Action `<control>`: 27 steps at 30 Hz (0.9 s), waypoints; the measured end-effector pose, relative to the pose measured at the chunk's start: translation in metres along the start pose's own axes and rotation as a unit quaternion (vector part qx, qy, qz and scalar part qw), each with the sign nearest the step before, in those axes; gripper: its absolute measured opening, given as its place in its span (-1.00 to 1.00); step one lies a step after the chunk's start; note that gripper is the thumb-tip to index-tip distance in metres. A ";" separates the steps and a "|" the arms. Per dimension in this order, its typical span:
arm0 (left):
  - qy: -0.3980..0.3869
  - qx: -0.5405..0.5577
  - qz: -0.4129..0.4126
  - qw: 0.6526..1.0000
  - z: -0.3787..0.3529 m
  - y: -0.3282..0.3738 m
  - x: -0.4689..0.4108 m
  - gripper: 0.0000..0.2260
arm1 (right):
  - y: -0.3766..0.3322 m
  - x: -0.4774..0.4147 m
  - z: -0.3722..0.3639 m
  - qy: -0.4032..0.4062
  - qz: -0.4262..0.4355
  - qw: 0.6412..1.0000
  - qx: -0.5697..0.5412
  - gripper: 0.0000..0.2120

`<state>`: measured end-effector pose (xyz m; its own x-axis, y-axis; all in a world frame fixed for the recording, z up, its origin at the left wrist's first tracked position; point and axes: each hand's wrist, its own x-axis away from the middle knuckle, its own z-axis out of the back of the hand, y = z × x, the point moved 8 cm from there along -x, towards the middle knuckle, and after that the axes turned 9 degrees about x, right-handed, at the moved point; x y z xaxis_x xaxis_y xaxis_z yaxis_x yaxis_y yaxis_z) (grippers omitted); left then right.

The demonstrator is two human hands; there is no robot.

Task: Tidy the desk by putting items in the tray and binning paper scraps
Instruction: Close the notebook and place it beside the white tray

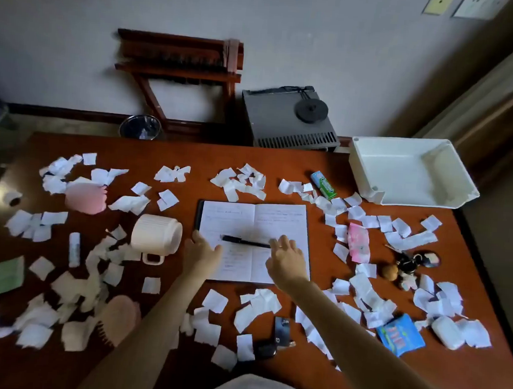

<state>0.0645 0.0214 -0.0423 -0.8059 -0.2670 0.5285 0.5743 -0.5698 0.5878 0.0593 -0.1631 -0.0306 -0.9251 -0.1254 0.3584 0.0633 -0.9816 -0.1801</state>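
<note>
Both hands, left hand (202, 249) and right hand (287, 257), hover spread and holding nothing over the flat paper notebook (253, 239) and slim black pen (246, 241) at frame centre.

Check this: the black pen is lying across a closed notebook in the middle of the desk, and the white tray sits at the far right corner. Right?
Not quite: the notebook is open, not closed; the head view shows both written pages. The black pen does lie across it, and the white tray sits at the far right corner.
</note>
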 end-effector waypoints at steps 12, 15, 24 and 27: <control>0.147 -0.014 -0.013 0.989 0.023 0.000 -0.001 -0.61 | -0.004 -0.034 -0.020 -0.054 0.014 0.990 0.133 -0.39; 0.117 0.028 -0.069 0.990 0.029 0.016 0.004 -0.84 | 0.002 -0.036 -0.015 -0.013 -0.012 0.998 0.057 -0.59; 0.076 -0.020 -0.147 0.986 0.031 0.065 0.019 -0.81 | -0.020 -0.035 -0.029 -0.041 -0.055 0.987 -0.146 -0.81; 0.048 -0.007 -0.172 0.984 0.027 0.081 0.025 -0.83 | -0.020 -0.033 -0.027 -0.070 -0.030 0.985 -0.153 -0.83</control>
<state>0.0948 -0.0104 0.0351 -0.9627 -0.1285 0.2383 0.2632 -0.6502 0.7127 0.0787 -0.1354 -0.0637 -0.8614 -0.1074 0.4964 -0.1262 -0.9015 -0.4141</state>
